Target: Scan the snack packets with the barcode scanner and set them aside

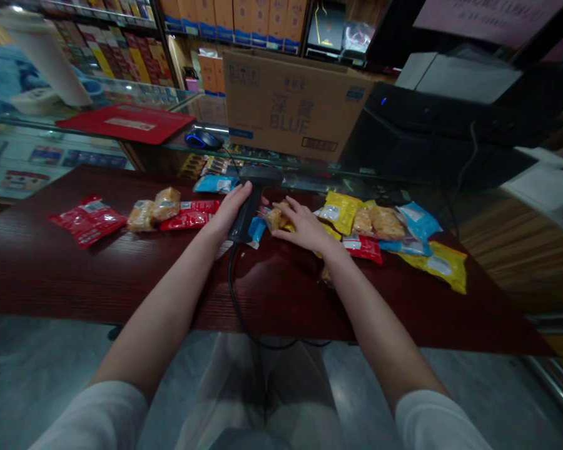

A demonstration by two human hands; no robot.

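Note:
My left hand (233, 211) is wrapped around the handle of a black barcode scanner (244, 215), whose cable hangs down over the table edge. My right hand (304, 225) has its fingers bent around a clear-wrapped golden snack (276, 219). Under and beside that hand lie yellow snack packets (340, 211), a red packet (363, 247) and more clear-wrapped snacks (385, 223). Close to the scanner is a small blue packet (257, 231), partly hidden. Left of the scanner lie red packets (90, 220) and two clear-wrapped pieces (142, 215).
The dark red wooden table (281, 300) adjoins a glass counter. On the counter stand a large cardboard box (295, 109), a computer mouse (202, 139), a red mat (126, 124) and a white cup (47, 56). Dark equipment (417, 131) stands at the right.

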